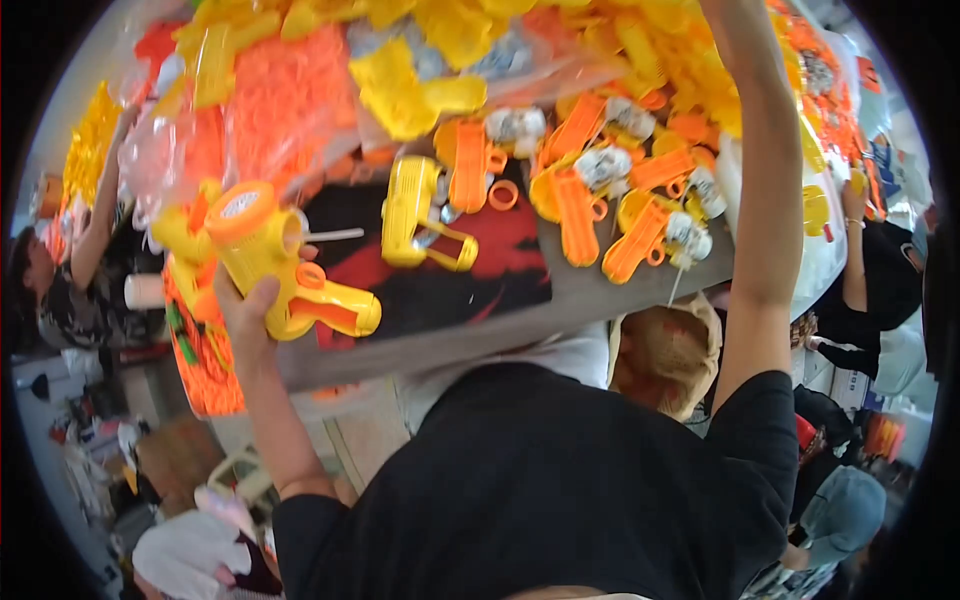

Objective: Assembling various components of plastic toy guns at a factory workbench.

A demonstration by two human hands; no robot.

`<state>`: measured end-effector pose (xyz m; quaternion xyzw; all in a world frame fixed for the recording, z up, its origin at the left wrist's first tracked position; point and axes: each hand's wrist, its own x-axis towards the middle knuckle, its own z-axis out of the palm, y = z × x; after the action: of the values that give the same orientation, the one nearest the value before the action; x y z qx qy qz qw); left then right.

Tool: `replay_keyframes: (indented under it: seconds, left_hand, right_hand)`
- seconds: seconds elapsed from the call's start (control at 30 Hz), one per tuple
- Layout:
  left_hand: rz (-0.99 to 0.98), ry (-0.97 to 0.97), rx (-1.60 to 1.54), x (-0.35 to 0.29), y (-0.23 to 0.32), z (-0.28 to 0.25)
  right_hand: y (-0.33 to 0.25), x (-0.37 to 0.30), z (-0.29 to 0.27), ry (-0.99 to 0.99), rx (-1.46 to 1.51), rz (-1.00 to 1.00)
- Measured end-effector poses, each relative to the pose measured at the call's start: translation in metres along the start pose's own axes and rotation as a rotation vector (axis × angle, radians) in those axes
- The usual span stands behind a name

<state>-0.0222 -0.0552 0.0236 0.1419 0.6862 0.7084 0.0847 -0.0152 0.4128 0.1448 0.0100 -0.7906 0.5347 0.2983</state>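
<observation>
I am gripping a yellow toy gun (275, 265) with an orange cap in my left hand (245, 310), fingers wrapped around it, at the counter's (590, 290) near left edge. My right arm (765, 190) is reaching far; its hand is out of view, probably among the yellow parts (660, 45).

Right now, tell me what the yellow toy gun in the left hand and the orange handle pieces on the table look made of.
Yellow toy gun: seemingly moulded hard plastic, glossy. Orange handle pieces: likely the same plastic, evenly coloured, smooth.
</observation>
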Motion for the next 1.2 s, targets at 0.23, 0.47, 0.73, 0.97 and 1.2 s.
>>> replay_keyframes:
  seconds: [0.23,0.47,0.73,0.97,1.2]
  left_hand:
    - [-0.238,-0.038,-0.444,-0.057,-0.067,-0.002]
    - [-0.406,-0.004,-0.597,-0.069,-0.082,0.032]
    - [-0.316,0.082,-0.680,-0.113,-0.086,0.000]
    - [-0.114,0.243,-0.309,-0.103,-0.068,0.000]
    - [-0.084,0.142,-0.218,-0.101,-0.066,0.005]
  right_hand:
    - [0.059,-0.183,0.043,-0.352,0.029,0.394]
    - [0.061,-0.262,0.170,-0.313,-0.483,-0.112]
    - [0.070,-0.272,0.214,-0.306,-0.333,-0.316]
    - [0.047,-0.263,0.269,-0.369,-0.141,-0.292]
    - [0.043,-0.299,0.136,-0.101,-0.229,-0.170]
